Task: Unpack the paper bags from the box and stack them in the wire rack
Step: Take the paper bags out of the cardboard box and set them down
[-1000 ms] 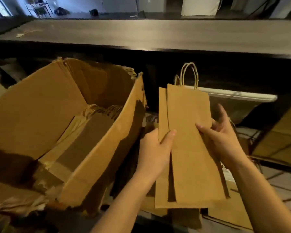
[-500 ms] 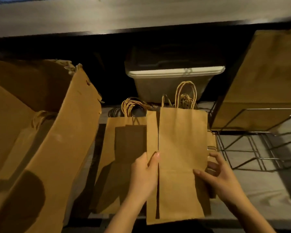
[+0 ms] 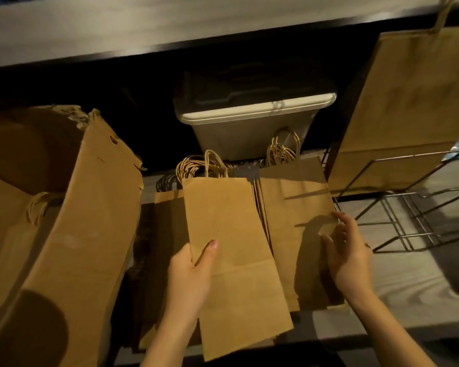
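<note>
My left hand grips a flat brown paper bag by its left edge, thumb on top, handles pointing away. My right hand touches the right edge of a second stack of flat paper bags lying on the shelf, fingers loosely curved. A third pile of bags lies in shadow under and left of the held bag. The torn cardboard box stands at the left with more bags inside. The black wire rack sits to the right of my right hand.
A large paper bag leans upright in the wire rack at the upper right. A grey plastic bin with a white rim stands behind the bag piles. A counter edge runs overhead. The grey shelf surface extends right.
The bags I held together have split: my left hand keeps one bag, tilted left, while the rest now lie on the right stack under my right hand.
</note>
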Demonstrator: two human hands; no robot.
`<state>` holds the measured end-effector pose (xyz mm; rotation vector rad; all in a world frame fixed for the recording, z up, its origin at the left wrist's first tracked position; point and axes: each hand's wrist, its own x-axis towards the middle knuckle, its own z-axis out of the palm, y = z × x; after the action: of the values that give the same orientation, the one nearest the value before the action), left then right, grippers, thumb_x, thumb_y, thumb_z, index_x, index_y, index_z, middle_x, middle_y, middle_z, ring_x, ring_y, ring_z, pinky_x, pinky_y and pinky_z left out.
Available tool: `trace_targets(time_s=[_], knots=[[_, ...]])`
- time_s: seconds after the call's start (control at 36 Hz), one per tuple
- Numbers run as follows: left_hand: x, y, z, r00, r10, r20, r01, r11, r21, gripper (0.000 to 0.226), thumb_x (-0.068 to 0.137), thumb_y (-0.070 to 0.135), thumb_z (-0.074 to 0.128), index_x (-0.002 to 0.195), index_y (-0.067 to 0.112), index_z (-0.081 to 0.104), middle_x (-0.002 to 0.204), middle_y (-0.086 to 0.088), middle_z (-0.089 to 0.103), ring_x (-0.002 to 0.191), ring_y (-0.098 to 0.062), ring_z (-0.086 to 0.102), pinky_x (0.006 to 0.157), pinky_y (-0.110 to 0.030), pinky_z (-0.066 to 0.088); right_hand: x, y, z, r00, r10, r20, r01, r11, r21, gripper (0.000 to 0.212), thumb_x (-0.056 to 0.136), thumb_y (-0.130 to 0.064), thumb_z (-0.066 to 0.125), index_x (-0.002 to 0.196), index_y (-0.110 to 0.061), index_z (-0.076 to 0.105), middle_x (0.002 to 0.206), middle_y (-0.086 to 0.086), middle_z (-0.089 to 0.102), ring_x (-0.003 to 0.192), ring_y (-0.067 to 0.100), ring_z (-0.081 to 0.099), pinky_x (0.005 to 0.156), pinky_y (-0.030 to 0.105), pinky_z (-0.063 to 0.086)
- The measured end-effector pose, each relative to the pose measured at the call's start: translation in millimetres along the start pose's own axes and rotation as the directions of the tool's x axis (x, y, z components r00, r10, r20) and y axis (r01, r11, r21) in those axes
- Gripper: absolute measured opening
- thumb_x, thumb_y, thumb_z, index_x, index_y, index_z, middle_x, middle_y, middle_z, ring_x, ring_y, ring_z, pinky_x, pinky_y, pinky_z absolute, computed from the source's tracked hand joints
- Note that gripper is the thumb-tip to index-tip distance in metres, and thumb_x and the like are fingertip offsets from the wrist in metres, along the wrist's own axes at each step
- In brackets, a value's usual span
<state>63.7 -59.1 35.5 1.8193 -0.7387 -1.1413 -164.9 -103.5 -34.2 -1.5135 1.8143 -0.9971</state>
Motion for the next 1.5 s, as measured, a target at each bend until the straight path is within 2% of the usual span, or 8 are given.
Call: trace_targets(time_s=[0.11, 0.25, 0.36, 0.5, 0.81, 1.08, 1.28, 1.5], knots=[[0, 4, -2, 1.000, 0.000, 0.009, 0.001, 1.000, -0.028, 0.015, 0.092, 0.029, 0.056, 0.106, 0.030, 0.059, 0.101, 0.013, 0.065, 0.096, -0.005, 0.059, 0.084, -0.029, 0.047, 2, -5, 1, 0.999, 0.044, 0.021, -0.040, 0.990, -0.135, 0.053, 0.089, -0.014, 0.059, 0.137, -0.026, 0.041, 0.130, 0.004, 0.050, 0.123, 0.022, 0.046, 0.100, 0.047, 0.043], [-2, 2, -1, 0.997, 0.008, 0.071, -0.008, 1.000, -0.008, 0.009, 0.094, 0.032, 0.050, 0.098, 0.037, 0.057, 0.102, 0.016, 0.065, 0.096, -0.002, 0.060, 0.079, -0.022, 0.046, 3, -35, -2, 0.976, -0.010, 0.216, 0.005, 1.000, 0.020, 0.041, 0.090, -0.025, 0.056, 0.129, -0.033, 0.045, 0.115, -0.016, 0.056, 0.099, -0.008, 0.051, 0.085, 0.015, 0.043], [-4, 3, 2, 0.988, -0.026, 0.150, 0.025, 1.000, 0.007, 0.009, 0.095, 0.032, 0.047, 0.096, 0.035, 0.056, 0.100, 0.015, 0.066, 0.094, -0.001, 0.061, 0.071, -0.017, 0.044, -1, -49, -1, 0.839, 0.060, 0.541, -0.219, 0.947, 0.234, 0.053, 0.080, -0.042, 0.054, 0.131, -0.030, 0.043, 0.095, -0.001, 0.071, 0.089, 0.008, 0.067, 0.084, 0.027, 0.054], [-4, 1, 3, 0.948, -0.064, 0.312, 0.031, 0.994, 0.108, 0.012, 0.095, 0.030, 0.048, 0.101, 0.040, 0.049, 0.107, 0.017, 0.062, 0.099, 0.001, 0.059, 0.076, -0.012, 0.044, -17, -46, 17, 0.684, 0.123, 0.719, -0.180, 0.984, 0.003, 0.078, 0.078, -0.028, 0.074, 0.136, -0.046, 0.024, 0.108, -0.006, 0.055, 0.083, 0.019, 0.066, 0.076, 0.037, 0.057], [-1, -2, 6, 0.907, -0.074, 0.416, -0.044, 0.963, 0.266, 0.032, 0.093, 0.030, 0.055, 0.110, 0.046, 0.034, 0.111, 0.029, 0.048, 0.108, 0.007, 0.047, 0.084, -0.008, 0.039, -22, -36, 13, 0.945, -0.092, 0.314, 0.027, 0.978, 0.206, 0.088, 0.076, -0.007, 0.075, 0.129, -0.054, 0.022, 0.111, -0.023, 0.047, 0.096, -0.006, 0.049, 0.081, 0.005, 0.042], [-10, 9, 42, 0.884, -0.040, 0.465, -0.105, 0.954, 0.281, 0.072, 0.094, 0.027, 0.054, 0.150, 0.027, 0.010, 0.125, 0.018, 0.042, 0.096, 0.005, 0.057, 0.066, -0.001, 0.043, -1, -27, -1, 0.990, -0.125, -0.065, 0.134, 0.975, 0.175, 0.072, 0.081, -0.003, 0.069, 0.133, -0.038, 0.034, 0.118, -0.014, 0.054, 0.109, 0.014, 0.055, 0.094, 0.041, 0.049], [-16, -6, 62, 0.803, -0.165, 0.573, -0.042, 0.943, 0.330, 0.069, 0.096, 0.031, 0.050, 0.151, 0.028, 0.008, 0.152, 0.011, 0.028, 0.134, -0.005, 0.036, 0.098, -0.015, 0.034, 0, -13, -11, 0.999, 0.001, -0.049, 0.005, 0.993, 0.118, 0.066, 0.081, 0.002, 0.067, 0.137, -0.021, 0.040, 0.123, -0.015, 0.047, 0.116, -0.001, 0.043, 0.088, 0.004, 0.032], [-22, -12, 68, 0.788, -0.251, 0.562, -0.010, 0.908, 0.419, 0.066, 0.097, 0.039, 0.046, 0.150, 0.034, 0.008, 0.157, 0.007, 0.015, 0.130, -0.004, 0.035, 0.104, -0.022, 0.028, -11, 2, 0, 0.959, 0.205, 0.194, -0.216, 0.976, 0.036, 0.080, 0.079, -0.012, 0.072, 0.144, -0.029, 0.028, 0.145, -0.001, 0.038, 0.135, 0.019, 0.033, 0.108, 0.050, 0.036]])
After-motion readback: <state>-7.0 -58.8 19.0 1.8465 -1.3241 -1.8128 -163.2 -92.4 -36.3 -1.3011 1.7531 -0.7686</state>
